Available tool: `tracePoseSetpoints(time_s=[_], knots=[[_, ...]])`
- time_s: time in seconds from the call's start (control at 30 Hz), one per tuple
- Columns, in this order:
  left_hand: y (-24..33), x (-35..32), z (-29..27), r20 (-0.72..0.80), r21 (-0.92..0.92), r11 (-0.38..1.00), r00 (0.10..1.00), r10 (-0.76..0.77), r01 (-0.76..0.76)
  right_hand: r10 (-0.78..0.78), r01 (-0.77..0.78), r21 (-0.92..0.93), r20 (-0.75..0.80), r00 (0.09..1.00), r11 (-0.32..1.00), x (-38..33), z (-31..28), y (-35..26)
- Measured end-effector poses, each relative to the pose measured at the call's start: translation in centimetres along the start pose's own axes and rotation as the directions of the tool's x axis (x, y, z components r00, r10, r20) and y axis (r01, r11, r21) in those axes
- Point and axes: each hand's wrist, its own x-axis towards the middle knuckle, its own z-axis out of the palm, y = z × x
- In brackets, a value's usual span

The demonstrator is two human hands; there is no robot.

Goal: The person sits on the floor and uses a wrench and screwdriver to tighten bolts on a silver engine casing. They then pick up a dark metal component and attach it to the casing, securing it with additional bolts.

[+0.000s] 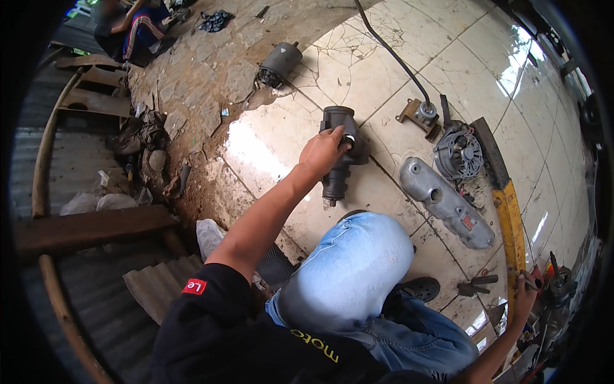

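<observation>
Left hand (325, 152) lies fingers curled on a dark metal housing (355, 155), near the tiled floor's (380, 192) broken left edge. Step judged: steadying; next move calls for secure hold. Long axis fore-and-aft, narrow end toward the knee (384, 249). Right hand (526, 292): at yellow bar's (508, 224) lower end. Neither grip can be confirmed.

in front of you spreads a floor of pale, cracked and smudged tiles (390, 198) with bright light glaring off it, meeting rough stony ground (185, 70) on your left, where grey corrugated sheets (77, 153), a wooden pole (39, 166) and a dark beam (96, 229) stand.
</observation>
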Motion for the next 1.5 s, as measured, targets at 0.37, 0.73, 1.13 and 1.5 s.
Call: tracePoseSetpoints(time_s=[0.37,0.73,1.13,1.5], knots=[[0.8,2.2,-1.3,0.26,0.223,0.969,0.965,0.044,-0.104,-0.024,0.025,0.04,-0.042,0.999,0.999,0.2,0.0,-1.7],[-2.5,2.9,-2.2,0.336,0.256,0.869,0.882,0.331,-0.424,0.09,-0.089,0.006,-0.039,0.995,0.996,-1.5,-1.2,2.0],[-0.3,4.5,-1.9,0.212,0.168,0.954,0.954,0.21,-0.247,0.08,-0.08,0.001,-0.025,0.997,0.997,0.7,0.7,-1.9],[-2.2,5.6,-3.1,0.316,0.122,0.95,0.918,0.238,-0.288,-0.008,0.008,-0.026,-0.031,0.999,1.0,0.1,0.8,-4.4]])
